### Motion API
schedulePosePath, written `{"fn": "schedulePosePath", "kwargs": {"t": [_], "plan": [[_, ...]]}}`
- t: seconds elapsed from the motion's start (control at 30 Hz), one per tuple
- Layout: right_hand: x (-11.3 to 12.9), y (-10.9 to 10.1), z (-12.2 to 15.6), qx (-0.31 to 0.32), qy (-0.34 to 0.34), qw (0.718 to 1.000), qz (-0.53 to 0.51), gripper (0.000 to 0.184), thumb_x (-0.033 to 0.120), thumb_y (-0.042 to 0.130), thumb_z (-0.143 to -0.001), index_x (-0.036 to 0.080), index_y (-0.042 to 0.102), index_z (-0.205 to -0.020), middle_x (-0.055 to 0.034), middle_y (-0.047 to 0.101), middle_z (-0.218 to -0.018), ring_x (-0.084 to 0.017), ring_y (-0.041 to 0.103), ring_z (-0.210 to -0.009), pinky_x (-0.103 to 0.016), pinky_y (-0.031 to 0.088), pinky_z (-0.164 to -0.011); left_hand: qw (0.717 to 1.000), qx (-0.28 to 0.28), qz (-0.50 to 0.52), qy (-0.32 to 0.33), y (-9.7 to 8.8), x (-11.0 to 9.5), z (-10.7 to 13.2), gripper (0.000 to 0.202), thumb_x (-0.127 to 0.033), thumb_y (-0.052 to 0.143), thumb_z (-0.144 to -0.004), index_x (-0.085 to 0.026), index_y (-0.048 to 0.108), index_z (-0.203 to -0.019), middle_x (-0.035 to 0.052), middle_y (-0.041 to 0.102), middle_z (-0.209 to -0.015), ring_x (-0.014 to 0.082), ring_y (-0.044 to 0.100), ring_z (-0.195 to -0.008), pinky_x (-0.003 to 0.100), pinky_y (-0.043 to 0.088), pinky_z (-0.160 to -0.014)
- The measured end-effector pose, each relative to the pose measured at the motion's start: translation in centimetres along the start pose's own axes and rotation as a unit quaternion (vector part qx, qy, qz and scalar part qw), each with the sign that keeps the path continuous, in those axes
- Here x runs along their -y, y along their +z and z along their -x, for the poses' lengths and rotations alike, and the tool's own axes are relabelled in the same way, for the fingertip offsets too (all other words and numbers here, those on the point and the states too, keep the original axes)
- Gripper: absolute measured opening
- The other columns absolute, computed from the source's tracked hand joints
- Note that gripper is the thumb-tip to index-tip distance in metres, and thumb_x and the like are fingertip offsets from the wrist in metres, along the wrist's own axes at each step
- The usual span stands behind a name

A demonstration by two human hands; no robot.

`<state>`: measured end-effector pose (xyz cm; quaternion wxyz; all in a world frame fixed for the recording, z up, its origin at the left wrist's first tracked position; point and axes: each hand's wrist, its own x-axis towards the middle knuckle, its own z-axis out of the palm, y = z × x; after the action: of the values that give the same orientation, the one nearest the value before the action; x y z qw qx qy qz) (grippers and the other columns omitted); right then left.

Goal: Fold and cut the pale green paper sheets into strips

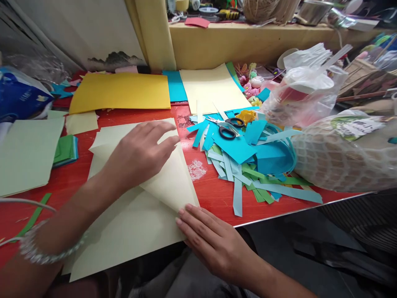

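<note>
Pale cream paper [130,236] lies in front of me as a small stack of sheets. The upper sheet has a corner turned over into a flap [173,182], its curved fold running diagonally down toward the right edge. My left hand [139,153] is over the flap near the far right corner, thumb and forefinger apart, palm side hidden. My right hand [214,240] lies flat at the lower end of the fold, fingers stretched out together with their tips on the paper's right edge. A clear beaded bracelet [46,248] circles my left wrist.
Black-handled scissors [228,128] rest on blue and green paper strips [238,165] at the right. Yellow sheets [124,93] and cream sheets [214,87] lie behind. A netted bag [341,157] sits at the right edge; green paper squares [64,150] are at the left.
</note>
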<state>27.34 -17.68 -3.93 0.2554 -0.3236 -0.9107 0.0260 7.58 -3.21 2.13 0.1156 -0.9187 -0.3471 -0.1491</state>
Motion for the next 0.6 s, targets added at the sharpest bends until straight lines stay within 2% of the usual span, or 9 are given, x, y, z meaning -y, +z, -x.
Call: {"fn": "schedulePosePath", "kwargs": {"t": [0.1, 0.2, 0.37, 0.6], "plan": [[-0.3, -0.1, 0.0, 0.005, -0.005, 1.000, -0.014, 0.042, 0.016, 0.054, -0.088, 0.006, 0.050, -0.129, -0.0100, 0.051, -0.134, -0.027, 0.036, -0.132, -0.036, 0.039, -0.108, 0.996, 0.026, 0.051, 0.068, -1.1, -0.4, 1.8, 0.026, -0.024, 0.047, -0.088, -0.022, 0.058, -0.112, 0.0072, 0.058, -0.125, 0.0227, 0.052, -0.117, 0.039, 0.042, -0.099], [-0.7, -0.5, -0.2, 0.011, -0.013, 1.000, -0.023, 0.038, 0.015, 0.052, -0.090, 0.008, 0.053, -0.127, -0.0100, 0.053, -0.132, -0.027, 0.037, -0.131, -0.037, 0.039, -0.107, 0.985, 0.088, 0.082, 0.120, -0.8, -0.2, 3.2, 0.037, -0.028, 0.049, -0.087, -0.019, 0.053, -0.122, 0.0092, 0.052, -0.134, 0.0247, 0.042, -0.128, 0.042, 0.033, -0.108], [-1.4, -1.7, -0.5, 0.039, -0.021, 0.999, -0.029, 0.035, 0.015, 0.044, -0.093, 0.008, 0.055, -0.126, -0.0100, 0.053, -0.132, -0.026, 0.040, -0.129, -0.037, 0.038, -0.108, 0.978, 0.153, 0.086, 0.108, 0.8, 1.1, 4.3, 0.053, -0.034, 0.046, -0.088, -0.017, 0.037, -0.138, 0.0115, 0.039, -0.144, 0.0261, 0.031, -0.135, 0.045, 0.025, -0.112], [-2.7, -2.3, -0.3, 0.053, -0.046, 0.997, -0.029, 0.036, 0.015, 0.041, -0.094, 0.008, 0.054, -0.126, -0.0092, 0.054, -0.131, -0.024, 0.045, -0.126, -0.036, 0.040, -0.106, 0.979, 0.151, 0.094, 0.101, 1.6, 1.3, 4.6, 0.061, -0.034, 0.043, -0.089, -0.021, 0.021, -0.145, 0.0098, 0.033, -0.148, 0.0265, 0.028, -0.136, 0.045, 0.023, -0.112]]}}
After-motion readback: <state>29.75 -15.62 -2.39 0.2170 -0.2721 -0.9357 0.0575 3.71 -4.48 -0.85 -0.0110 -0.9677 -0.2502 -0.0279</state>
